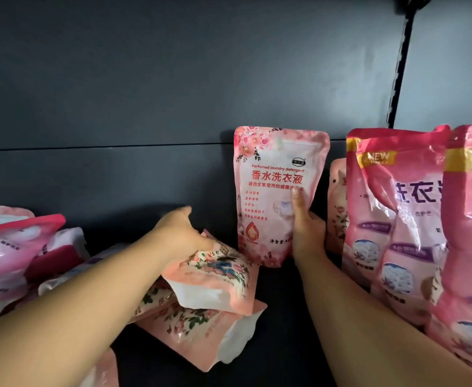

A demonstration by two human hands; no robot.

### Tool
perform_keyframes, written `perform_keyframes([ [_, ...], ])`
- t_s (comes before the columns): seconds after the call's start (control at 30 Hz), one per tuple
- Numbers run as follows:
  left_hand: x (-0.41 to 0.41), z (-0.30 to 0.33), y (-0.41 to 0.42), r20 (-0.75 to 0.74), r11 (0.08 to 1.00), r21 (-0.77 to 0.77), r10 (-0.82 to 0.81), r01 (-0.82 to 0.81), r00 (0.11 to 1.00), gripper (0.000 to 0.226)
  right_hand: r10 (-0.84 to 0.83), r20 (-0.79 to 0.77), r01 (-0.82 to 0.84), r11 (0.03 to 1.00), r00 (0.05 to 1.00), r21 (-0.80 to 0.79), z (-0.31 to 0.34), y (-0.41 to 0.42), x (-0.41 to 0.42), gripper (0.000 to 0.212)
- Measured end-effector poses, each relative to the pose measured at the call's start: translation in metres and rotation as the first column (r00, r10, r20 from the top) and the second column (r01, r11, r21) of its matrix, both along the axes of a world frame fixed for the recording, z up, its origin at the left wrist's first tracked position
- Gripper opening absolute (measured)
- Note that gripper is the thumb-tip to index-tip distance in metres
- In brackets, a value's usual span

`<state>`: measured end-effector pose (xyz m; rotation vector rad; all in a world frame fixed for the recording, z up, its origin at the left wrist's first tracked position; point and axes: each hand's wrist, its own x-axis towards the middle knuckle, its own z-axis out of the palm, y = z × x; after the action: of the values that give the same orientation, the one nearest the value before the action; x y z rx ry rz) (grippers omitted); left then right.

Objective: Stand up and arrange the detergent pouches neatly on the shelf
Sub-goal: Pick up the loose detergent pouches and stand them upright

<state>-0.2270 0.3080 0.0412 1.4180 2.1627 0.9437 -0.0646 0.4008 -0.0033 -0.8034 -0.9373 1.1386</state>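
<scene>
A pale pink floral detergent pouch [271, 196] stands upright against the dark back panel in the middle of the shelf. My right hand [307, 230] grips its lower right edge, thumb on the front. My left hand [184, 236] reaches to a toppled pink pouch [218, 277] lying on its side and grips its top end; the fingers are hidden behind it. Another fallen pouch [201, 331] lies beneath that one.
Several larger, darker pink pouches [396, 219] stand in rows at the right, with a pale one [336, 202] behind them. A pile of fallen pouches [19, 247] lies at the left. The dark shelf floor [279, 317] shows between my arms.
</scene>
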Motion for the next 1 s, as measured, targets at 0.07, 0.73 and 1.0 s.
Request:
perform_keyframes([
  [0.07,0.0,0.002,-0.006,0.15,0.998,0.055,0.022,-0.03,0.988,0.094,-0.01,-0.033,0.011,1.0,0.999,0.019,0.001,0.001,-0.001,0.031],
  [0.73,-0.015,0.007,-0.087,0.546,0.817,0.547,-0.185,-0.18,0.818,0.024,0.288,0.304,-0.321,0.945,0.908,0.065,-0.009,-0.014,-0.009,0.029],
  [1.0,-0.013,0.002,-0.088,0.573,0.75,0.618,-0.225,-0.235,0.788,0.008,-0.002,0.502,-0.06,0.992,0.865,0.107,-0.009,-0.01,-0.009,0.05],
])
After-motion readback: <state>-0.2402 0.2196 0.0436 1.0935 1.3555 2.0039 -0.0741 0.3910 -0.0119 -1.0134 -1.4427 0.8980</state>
